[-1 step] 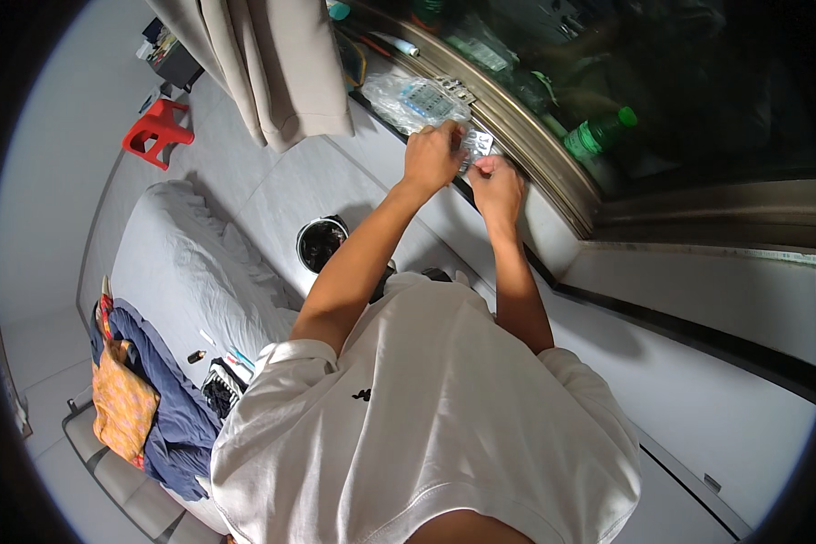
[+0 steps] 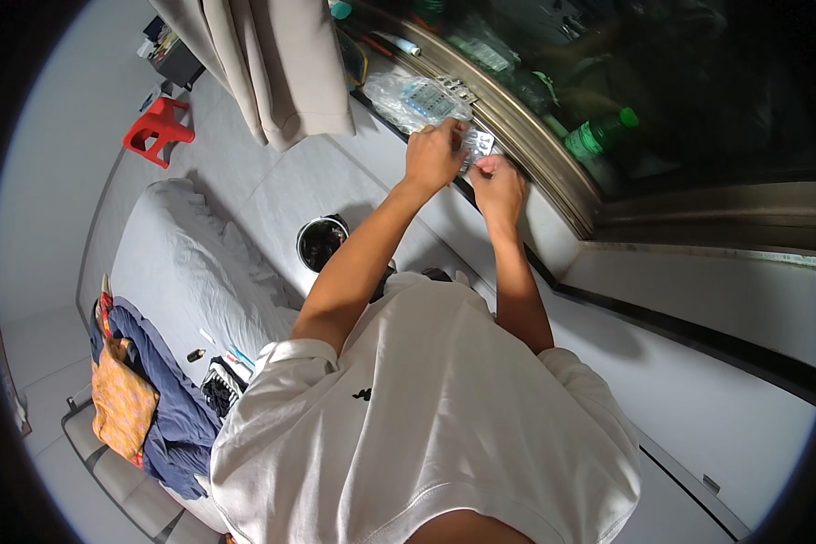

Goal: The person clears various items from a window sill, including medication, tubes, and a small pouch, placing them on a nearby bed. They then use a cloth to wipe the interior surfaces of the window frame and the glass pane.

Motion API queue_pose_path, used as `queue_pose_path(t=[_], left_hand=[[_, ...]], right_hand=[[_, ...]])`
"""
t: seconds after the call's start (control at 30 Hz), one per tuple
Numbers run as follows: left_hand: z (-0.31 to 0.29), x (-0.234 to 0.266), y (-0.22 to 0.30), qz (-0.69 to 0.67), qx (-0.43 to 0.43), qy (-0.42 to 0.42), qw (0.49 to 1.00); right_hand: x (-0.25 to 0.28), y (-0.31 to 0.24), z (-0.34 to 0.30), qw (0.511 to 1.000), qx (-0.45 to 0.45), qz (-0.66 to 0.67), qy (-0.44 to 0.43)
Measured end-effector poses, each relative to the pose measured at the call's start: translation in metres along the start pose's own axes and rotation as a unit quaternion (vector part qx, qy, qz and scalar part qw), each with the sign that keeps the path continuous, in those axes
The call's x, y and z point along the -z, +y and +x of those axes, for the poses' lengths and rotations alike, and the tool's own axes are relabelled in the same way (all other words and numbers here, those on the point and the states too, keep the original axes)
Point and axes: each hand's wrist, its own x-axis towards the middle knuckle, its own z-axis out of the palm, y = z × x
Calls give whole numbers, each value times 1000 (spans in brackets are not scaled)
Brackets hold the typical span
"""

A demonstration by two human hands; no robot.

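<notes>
Over the window sill, my left hand (image 2: 433, 156) and my right hand (image 2: 499, 189) meet at a small silvery blister pack (image 2: 481, 143). The left fingers close on its near-left side. My right thumb and fingers pinch its lower edge, and parts of the pack are hidden behind both hands. Just beyond my left hand, a crumpled clear plastic bag (image 2: 385, 91) lies on the sill, with a blue-and-white printed packet (image 2: 428, 100) in or under it. More silvery foil (image 2: 458, 89) shows beside the bag, along the window track.
A lined bin (image 2: 321, 243) stands on the floor left of my arms. Farther left are a bed with a pale sheet (image 2: 177, 240), piled clothes (image 2: 177, 435) and a red stool (image 2: 160, 130). A beige curtain (image 2: 281, 82) hangs beside the sill; a green bottle (image 2: 594, 136) shows in the window.
</notes>
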Motion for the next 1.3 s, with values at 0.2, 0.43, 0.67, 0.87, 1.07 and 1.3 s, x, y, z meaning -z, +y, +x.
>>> queue_pose_path(t=[0.2, 0.43, 0.67, 0.87, 1.07, 1.3], left_hand=[[1, 2, -7, -310, 141, 12, 940], [-15, 60, 6, -521, 217, 10, 825], [-88, 94, -49, -603, 268, 32, 751], [-225, 81, -143, -588, 446, 148, 659], [-322, 34, -199, -549, 581, 303, 518], [-339, 23, -258, -506, 679, 287, 448]], right_hand=[[9, -10, -5, 996, 4, 71, 49], [20, -39, 1, 849, -139, 506, -67], [-28, -75, -26, 845, -158, 466, -210], [-80, -83, -68, 824, -164, 298, -452], [-101, -78, -90, 795, -159, 207, -547], [-104, -79, -94, 805, -165, 178, -542]])
